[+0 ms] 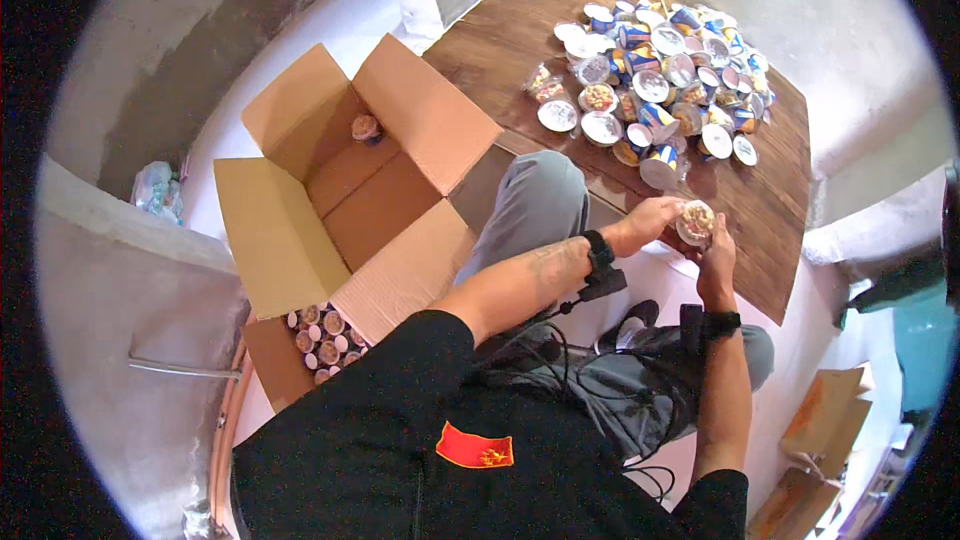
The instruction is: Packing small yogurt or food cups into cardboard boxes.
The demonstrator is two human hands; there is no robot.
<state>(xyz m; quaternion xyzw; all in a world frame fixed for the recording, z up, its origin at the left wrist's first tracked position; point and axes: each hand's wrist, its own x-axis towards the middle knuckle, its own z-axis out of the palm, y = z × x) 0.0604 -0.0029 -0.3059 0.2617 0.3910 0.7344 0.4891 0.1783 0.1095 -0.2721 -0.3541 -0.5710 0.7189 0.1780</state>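
Both my hands hold a small round cup with a clear top and pale, reddish bits showing inside. My left hand has its fingers closed on the cup's left side. My right hand grips its right, lower edge. The cup is above the near edge of a brown wooden table. Farther back on that table lies a big heap of similar cups, some with white lids and blue-and-yellow sides, tumbled at various angles. A tall open cardboard box stands to my left, with one cup inside.
Below the box flaps, a second open carton holds several packed cups. A clear plastic bag lies by the left wall. More cardboard is at the lower right. Dark cables hang across my lap.
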